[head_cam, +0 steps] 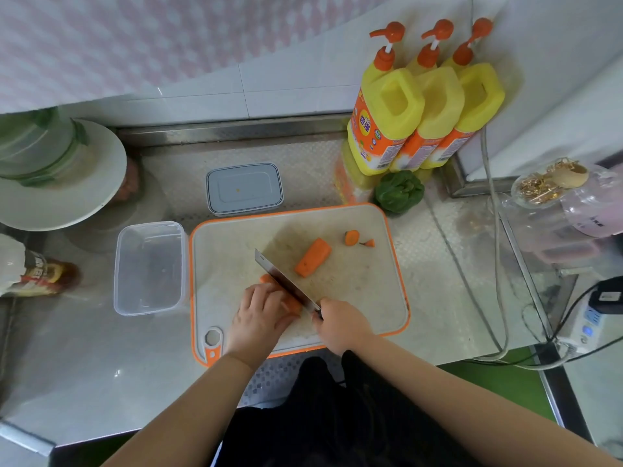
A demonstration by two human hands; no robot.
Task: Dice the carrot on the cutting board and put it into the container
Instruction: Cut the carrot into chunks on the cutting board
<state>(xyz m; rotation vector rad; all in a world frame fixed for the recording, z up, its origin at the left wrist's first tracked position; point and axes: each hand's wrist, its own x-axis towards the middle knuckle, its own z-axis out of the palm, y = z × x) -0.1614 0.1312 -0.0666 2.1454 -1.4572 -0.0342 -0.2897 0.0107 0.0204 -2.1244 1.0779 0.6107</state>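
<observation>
Left hand (261, 315) is pinning a carrot piece (292, 303) down on the orange-rimmed cutting board (354, 298) while the right hand (340, 323) grips the knife (285, 281), blade resting on that piece. Another carrot chunk (313, 257) lies further up the board, with two small end bits (352, 237) near the far corner. Clear container (150, 267) sits just left of the board (its lid (244, 188) lies behind).

Left of your left grip (261, 316), the container (150, 267) stands just off the cutting board (354, 298), with bare board between them. Beyond your right grip (340, 326), the knife (286, 281) slants across the board, a carrot chunk (313, 257) just past it. The bench (101, 365) nearest you lies open.
</observation>
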